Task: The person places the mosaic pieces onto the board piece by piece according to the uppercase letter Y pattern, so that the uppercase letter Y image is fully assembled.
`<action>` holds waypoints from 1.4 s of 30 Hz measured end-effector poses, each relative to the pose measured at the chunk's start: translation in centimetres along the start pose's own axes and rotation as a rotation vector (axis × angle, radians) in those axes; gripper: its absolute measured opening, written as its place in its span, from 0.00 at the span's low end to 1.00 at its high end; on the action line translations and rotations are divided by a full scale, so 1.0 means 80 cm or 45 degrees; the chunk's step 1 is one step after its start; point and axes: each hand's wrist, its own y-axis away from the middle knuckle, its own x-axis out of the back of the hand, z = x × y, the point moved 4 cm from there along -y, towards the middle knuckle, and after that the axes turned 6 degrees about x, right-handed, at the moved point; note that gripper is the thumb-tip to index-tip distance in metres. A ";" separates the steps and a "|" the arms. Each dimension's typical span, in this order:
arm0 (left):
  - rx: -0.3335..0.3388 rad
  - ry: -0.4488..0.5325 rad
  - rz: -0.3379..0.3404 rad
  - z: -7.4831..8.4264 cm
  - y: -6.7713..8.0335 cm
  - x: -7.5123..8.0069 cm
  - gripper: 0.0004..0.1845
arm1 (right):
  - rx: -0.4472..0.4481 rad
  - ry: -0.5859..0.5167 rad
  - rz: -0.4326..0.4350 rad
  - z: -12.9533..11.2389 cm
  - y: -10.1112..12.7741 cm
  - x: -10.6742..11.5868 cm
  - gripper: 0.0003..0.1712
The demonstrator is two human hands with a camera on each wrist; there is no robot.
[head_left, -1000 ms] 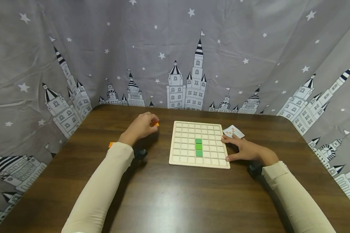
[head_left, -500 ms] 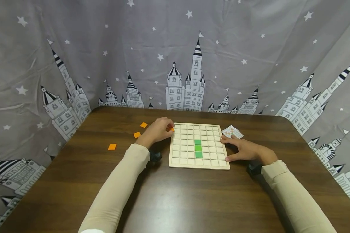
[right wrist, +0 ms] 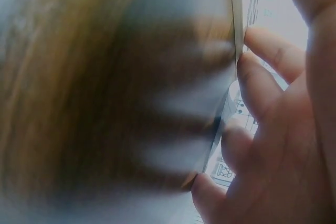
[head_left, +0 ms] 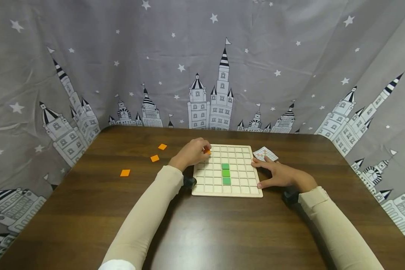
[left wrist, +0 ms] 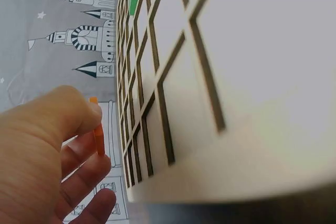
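Orange tile arriving at the grid board

The left hand [head_left: 190, 153], pinching an orange tile [head_left: 207, 152], has moved from the tabletop's loose tiles to the board's [head_left: 227, 170] far-left cells; three green tiles [head_left: 225, 173] are sitting mid-board. The right hand [head_left: 278, 173] is resting spread against the board's right edge.

Bare dark wooden counter [head_left: 222, 232] is lying open in front of the pale wooden grid board [head_left: 237, 190]. Three loose orange square tiles [head_left: 154, 158] are scattering its left side, a small patterned card [head_left: 265, 153] is blocking its far right corner, and the grey castle-print curtain [head_left: 202, 63] is closing the back.
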 end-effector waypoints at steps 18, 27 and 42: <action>-0.016 -0.063 -0.043 0.004 -0.016 -0.014 0.11 | -0.045 0.009 -0.007 0.001 -0.001 -0.001 0.49; 0.010 -0.090 -0.082 0.001 -0.017 -0.017 0.16 | -0.012 0.007 0.002 0.001 0.000 0.000 0.48; 0.030 -0.107 -0.099 0.001 -0.020 -0.017 0.13 | -0.016 0.023 0.013 0.000 0.000 0.001 0.49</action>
